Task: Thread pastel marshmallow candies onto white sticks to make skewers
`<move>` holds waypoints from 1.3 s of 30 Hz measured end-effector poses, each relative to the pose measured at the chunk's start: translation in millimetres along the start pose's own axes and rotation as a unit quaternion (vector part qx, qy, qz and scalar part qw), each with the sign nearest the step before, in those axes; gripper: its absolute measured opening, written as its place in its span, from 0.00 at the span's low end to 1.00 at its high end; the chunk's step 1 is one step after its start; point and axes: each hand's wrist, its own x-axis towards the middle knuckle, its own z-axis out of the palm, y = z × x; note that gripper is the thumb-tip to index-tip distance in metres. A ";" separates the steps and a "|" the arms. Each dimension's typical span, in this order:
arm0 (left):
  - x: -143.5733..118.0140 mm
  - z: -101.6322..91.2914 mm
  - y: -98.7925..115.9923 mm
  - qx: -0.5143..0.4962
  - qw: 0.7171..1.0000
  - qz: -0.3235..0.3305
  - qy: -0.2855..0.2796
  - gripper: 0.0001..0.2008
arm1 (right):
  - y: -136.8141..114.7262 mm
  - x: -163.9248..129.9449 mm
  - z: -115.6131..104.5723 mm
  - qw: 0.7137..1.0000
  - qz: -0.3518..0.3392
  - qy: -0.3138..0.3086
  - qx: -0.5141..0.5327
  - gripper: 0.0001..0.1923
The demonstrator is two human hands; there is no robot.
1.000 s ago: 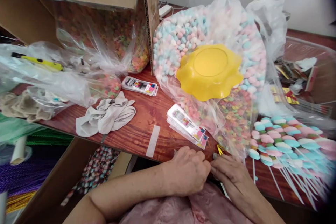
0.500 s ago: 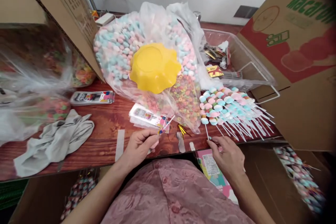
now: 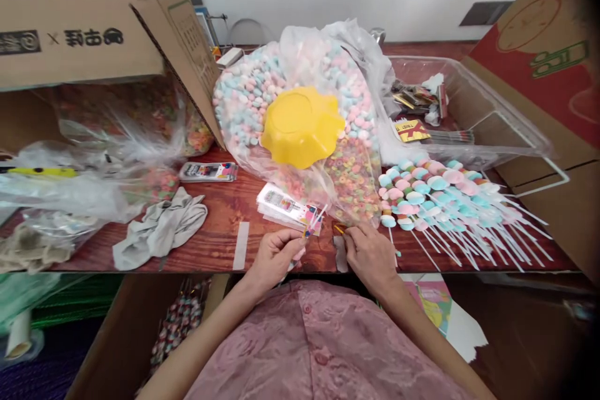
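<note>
My left hand (image 3: 277, 257) is closed around a wrapped marshmallow skewer, most of it hidden by the fingers. Its white stick (image 3: 322, 215) points up and right, over a stack of printed labels (image 3: 281, 207). My right hand (image 3: 371, 257) lies at the table's front edge, fingertips pinched on gold twist ties (image 3: 338, 229). How many ties it grips cannot be made out. Right of that hand, a pile of marshmallow skewers (image 3: 435, 194) lies with white sticks toward the front right. Strips of tape (image 3: 241, 245) are stuck to the wooden table (image 3: 220, 231).
Behind the labels sits a big clear bag of marshmallows (image 3: 248, 84) and candy rings (image 3: 354, 181), a yellow scalloped bowl (image 3: 302, 128) upon it. A clear plastic bin (image 3: 492, 100) stands back right. Cardboard boxes (image 3: 84, 37) flank the table. Grey gloves (image 3: 162, 225) lie left.
My right hand has left the stick of a skewer at the pile's edge and moved left onto the gold twist ties. My left hand keeps its hold. The camera view has shifted.
</note>
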 end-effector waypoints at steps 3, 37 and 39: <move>-1.2 -5.9 -5.9 -0.004 1.000 0.004 0.002 0.17 | 6.7 -0.8 0.1 0.999 -0.005 0.043 0.018 0.11; 43.2 43.0 2.2 -0.009 0.984 -0.042 -0.173 0.08 | 13.9 4.2 -24.5 0.940 0.015 -0.042 0.338 0.18; 40.7 40.9 7.0 -0.007 0.980 -0.038 -0.193 0.09 | 15.5 6.6 -25.4 0.905 0.027 -0.114 0.410 0.14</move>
